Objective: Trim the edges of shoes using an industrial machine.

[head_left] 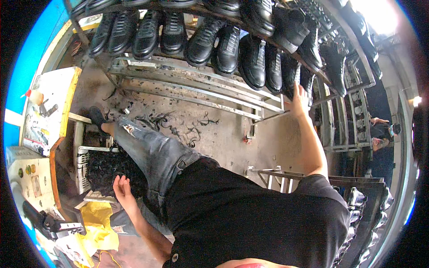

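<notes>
My right hand (pixel 300 102) reaches up to the lower row of the rack, its fingers stretched over the toe of a black lace-up shoe (pixel 292 73). Thumb and fingers stand apart, and no firm grip shows; whether they touch the shoe is unclear. More black shoes (pixel 253 64) sit side by side along the same row, toes toward me. My left hand (pixel 123 189) hangs loosely with slightly bent fingers and nothing in it. Below and beside it is a light crate (pixel 83 172) filled with black scraps (pixel 109 167).
At the left stand a worktable (pixel 51 107) and a machine (pixel 31 176), with yellow sheeting (pixel 96 223) below. Metal rack bars (pixel 192 91) cross ahead, and black strips (pixel 167 125) litter the floor. Another shoe rack (pixel 357 181) is at the right; a person (pixel 382 134) is farther off.
</notes>
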Demonstrator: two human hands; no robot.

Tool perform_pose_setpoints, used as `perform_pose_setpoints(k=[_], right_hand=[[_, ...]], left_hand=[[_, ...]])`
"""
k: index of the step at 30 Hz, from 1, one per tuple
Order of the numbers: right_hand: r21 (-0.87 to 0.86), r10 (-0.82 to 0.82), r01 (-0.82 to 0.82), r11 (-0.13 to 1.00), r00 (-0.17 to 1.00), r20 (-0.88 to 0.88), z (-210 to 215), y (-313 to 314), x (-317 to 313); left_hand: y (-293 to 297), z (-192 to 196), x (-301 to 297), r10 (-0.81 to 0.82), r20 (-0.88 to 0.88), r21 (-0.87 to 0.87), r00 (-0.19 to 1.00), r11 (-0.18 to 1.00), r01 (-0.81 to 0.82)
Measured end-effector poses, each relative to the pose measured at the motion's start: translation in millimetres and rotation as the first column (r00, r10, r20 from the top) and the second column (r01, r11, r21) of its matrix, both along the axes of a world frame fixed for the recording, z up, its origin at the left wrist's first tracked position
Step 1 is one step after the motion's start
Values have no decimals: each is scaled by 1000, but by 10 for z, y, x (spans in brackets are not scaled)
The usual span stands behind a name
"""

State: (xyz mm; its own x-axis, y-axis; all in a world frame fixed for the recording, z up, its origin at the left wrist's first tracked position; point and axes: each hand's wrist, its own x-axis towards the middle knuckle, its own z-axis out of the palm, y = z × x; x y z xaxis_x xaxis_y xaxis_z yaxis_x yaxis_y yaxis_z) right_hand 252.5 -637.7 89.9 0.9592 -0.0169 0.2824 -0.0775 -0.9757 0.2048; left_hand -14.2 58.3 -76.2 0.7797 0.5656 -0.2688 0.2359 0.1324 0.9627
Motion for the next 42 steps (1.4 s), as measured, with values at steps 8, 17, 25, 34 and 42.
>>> perform_pose_setpoints(k=[8,17,25,34,42], right_hand=[[105,-187,169,980,962,201,32,-1036,-485],[185,307,-367,912,907,289,1721,1651,-730],[953,675,93,-290,726,134,193,3380,-533],[716,927,594,-367,300,227,-816,5236,209],[798,876,398,-453,366,314,-521,5391,736]], left_hand=[[-122,-93,412,-217,33,14,976,976,217],[-371,407,612,-330,60,87,942,942,324],[-393,792,423,-84,422,-531,903,784,322],[66,1336,-225,317,459,-268,830,940,-211],[146,1513,-173,396,537,-190,745,917,-350]])
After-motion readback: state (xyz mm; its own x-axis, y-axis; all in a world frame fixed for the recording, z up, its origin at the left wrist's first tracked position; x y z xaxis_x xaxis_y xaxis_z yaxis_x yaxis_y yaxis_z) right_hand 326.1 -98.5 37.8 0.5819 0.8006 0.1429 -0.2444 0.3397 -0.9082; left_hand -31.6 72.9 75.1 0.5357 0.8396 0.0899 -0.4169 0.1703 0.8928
